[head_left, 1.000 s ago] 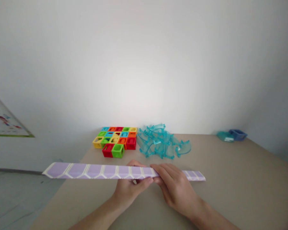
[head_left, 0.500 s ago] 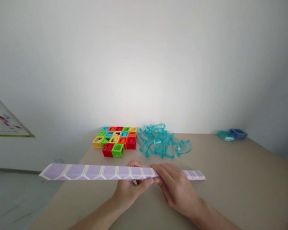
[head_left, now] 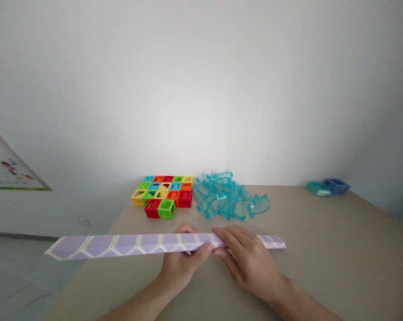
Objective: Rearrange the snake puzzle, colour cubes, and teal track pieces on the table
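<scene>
A long folded strip of lilac paper (head_left: pixel 121 245) with white lines stretches sideways above the table, its longer part out to the left. My left hand (head_left: pixel 183 263) is closed on the strip near its middle, thumb in front and fingers behind. Right beside it, my right hand (head_left: pixel 250 256) grips the same strip, fingers over the top and thumb at the lower edge. The short right end sticks out past my right hand. Part of the strip is hidden under the right fingers.
Colourful toy cubes (head_left: pixel 166 208) stand in rows against the wall. Beside them lies a pile of clear teal plastic pieces (head_left: pixel 225 191). At the far right are a teal packet (head_left: pixel 317 188) and a blue container (head_left: pixel 337 186). A poster (head_left: pixel 10 162) hangs on the left.
The strip's left end has dipped and shifted slightly left, so it now tilts. My left thumb has moved up onto the strip's front; both hands keep hold.
</scene>
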A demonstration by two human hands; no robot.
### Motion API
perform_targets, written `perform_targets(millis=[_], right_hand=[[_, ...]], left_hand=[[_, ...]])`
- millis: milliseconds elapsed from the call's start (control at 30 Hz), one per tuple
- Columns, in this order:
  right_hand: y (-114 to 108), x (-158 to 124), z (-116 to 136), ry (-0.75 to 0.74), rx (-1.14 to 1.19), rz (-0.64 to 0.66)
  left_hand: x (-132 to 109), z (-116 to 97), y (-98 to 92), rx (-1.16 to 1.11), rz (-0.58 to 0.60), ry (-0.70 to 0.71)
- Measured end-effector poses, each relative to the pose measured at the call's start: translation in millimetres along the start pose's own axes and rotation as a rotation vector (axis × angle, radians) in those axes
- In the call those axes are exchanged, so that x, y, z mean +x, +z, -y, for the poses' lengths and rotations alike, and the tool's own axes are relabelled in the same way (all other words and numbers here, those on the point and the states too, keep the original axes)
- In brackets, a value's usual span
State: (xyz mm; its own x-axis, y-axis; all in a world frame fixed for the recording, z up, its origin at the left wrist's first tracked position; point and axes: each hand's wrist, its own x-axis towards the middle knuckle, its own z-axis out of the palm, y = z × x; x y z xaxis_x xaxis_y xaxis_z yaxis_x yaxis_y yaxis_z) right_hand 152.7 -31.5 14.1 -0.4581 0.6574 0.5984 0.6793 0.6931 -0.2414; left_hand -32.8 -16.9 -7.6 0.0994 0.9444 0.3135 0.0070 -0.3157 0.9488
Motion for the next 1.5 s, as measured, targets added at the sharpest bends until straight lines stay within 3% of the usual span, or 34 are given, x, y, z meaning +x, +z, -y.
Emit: perform_targets(millis=[167,367,467,700,967,1133,1267,1367,1500], right_hand=[[1.6,-1.1,0.9,-0.029,-0.024,0.000],[-3.9,-3.0,3.3,0.012,-0.045,0.171],[-8.2,-1.4,3.2,0.014,-0.034,0.134],[-6.7,0.2,3.4,-0.096,-0.074,0.079],[-4.4,1.8,2.1,-0.071,-0.006,0.118],[-4.1,-1.9,0.3,-0.041,0.018,0.169],[-9.2,-0.3,1.4,0.010,0.020,0.289],[-11.4,2.3,2.9,0.062,0.021,0.329],[-10.3,3.3,2.6,0.090,0.042,0.268]], left_hand=[[2.4,-1.4,-1.7,-0.033,0.021,-0.002],[1.1,-2.8,-12.0,0.112,0.123,0.027],[0.4,-4.9,-12.3,0.181,0.137,0.032],[1.1,-2.6,-9.8,0.098,0.093,-0.002],[-2.0,5.9,-11.9,0.083,0.119,-0.026],[4.3,-1.8,-17.5,0.097,0.185,0.136],[9.9,-4.1,-21.7,0.136,0.204,0.280],[9.8,-3.6,-20.5,0.160,0.166,0.253],[7.3,-5.3,-16.6,0.208,0.111,0.164]])
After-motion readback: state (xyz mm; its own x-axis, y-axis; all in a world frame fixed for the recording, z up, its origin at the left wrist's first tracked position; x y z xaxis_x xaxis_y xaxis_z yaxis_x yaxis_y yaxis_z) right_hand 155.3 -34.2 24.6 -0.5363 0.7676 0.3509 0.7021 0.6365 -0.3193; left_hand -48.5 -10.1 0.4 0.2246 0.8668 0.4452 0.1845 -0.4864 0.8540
